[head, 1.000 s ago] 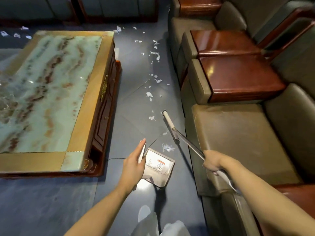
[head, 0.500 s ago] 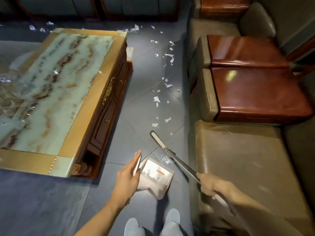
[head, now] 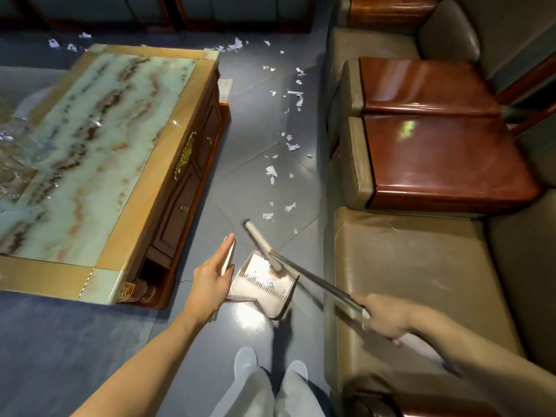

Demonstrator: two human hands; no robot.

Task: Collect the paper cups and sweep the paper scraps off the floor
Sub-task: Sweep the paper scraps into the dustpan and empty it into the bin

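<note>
White paper scraps remained strewn; sweeping was judged in hand: metal-shafted broom gripped by right hand, white plastic dustpan held by left hand; forward reach required.

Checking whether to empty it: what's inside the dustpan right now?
The broom lies across the dustpan mouth, hiding part. Inside show a toothed ridge and a label; scraps show only on the floor.
</note>
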